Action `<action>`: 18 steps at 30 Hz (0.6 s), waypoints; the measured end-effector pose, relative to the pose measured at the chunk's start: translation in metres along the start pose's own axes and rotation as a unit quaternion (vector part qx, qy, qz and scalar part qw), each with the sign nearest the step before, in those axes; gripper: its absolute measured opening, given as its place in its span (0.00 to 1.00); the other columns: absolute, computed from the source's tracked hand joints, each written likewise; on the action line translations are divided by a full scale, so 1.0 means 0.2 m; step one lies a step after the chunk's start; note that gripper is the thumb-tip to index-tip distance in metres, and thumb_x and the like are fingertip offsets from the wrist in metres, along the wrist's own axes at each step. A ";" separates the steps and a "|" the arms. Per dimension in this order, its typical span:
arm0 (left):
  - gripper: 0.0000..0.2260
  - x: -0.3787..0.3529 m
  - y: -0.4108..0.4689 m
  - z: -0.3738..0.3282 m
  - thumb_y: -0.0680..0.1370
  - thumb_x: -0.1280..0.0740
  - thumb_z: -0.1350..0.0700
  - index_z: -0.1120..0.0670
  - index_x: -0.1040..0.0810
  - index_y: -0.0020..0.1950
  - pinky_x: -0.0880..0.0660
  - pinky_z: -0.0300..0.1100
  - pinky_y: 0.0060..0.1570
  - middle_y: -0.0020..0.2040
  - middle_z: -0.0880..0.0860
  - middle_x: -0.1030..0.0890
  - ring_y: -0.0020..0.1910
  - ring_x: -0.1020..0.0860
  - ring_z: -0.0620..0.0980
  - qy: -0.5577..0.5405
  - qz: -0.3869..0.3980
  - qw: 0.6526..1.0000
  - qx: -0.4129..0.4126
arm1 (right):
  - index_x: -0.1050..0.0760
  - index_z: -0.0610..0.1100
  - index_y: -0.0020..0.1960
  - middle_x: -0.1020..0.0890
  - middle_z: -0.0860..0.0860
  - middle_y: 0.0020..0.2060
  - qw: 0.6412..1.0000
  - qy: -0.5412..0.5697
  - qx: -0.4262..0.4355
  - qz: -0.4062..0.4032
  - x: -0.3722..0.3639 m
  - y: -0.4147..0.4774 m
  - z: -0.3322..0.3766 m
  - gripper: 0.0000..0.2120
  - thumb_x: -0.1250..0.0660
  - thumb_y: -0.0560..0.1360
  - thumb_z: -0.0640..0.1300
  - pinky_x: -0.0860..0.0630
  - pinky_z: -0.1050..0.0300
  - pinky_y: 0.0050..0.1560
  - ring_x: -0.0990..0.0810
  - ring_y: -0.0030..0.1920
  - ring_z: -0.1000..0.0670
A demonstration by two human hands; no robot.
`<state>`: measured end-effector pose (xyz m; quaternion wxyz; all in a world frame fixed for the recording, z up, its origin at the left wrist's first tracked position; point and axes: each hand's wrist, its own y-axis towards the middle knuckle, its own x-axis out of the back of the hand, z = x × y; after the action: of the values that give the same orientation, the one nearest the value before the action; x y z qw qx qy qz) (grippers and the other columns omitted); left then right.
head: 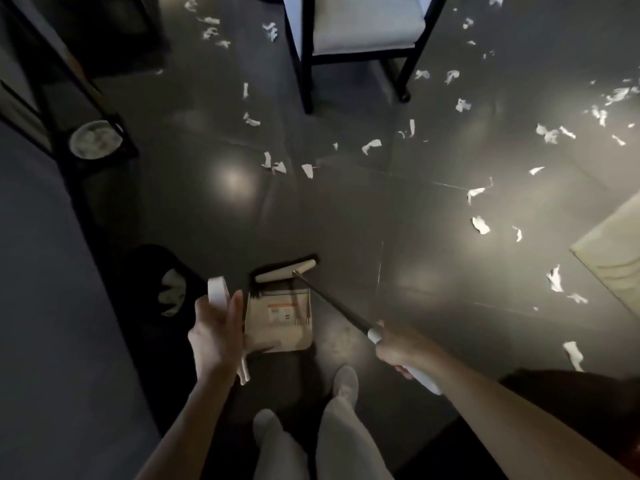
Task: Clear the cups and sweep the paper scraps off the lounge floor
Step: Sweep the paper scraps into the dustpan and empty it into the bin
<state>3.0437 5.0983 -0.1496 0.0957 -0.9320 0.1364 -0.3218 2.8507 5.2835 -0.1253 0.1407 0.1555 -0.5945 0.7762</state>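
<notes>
The left hand [216,330] is gripping the dustpan [278,323] by its handle, tilting it on the floor [346,220]. The right hand [398,348] is clasping the broom [287,270] at its mouth — paper scraps [480,225] are lying scattered well beyond.

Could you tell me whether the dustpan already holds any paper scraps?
Empty, it seems: inside the dustpan only a printed label shows; paper scraps lie on the floor.

Chair [360,29], top centre: cut off by the upper edge, seat and legs only. Table [613,251], right: cropped by the frame edge. Dustpan [280,320] label: print too small to read; handle partly behind left hand [216,334].
</notes>
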 end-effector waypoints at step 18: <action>0.28 -0.15 0.06 -0.28 0.79 0.36 0.55 0.40 0.42 0.76 0.32 0.27 0.50 0.66 0.57 0.25 0.53 0.27 0.38 0.081 0.112 0.976 -0.167 | 0.28 0.53 0.56 0.31 0.50 0.23 0.946 0.311 0.082 -0.050 0.25 0.19 -0.07 0.09 0.42 0.79 0.41 0.38 0.62 0.21 0.34 0.20 0.54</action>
<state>2.9839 5.0920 -0.1257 -0.0373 -0.8847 0.2991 -0.3557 2.7892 5.2892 -0.1419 0.3437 -0.0532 -0.4467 0.8243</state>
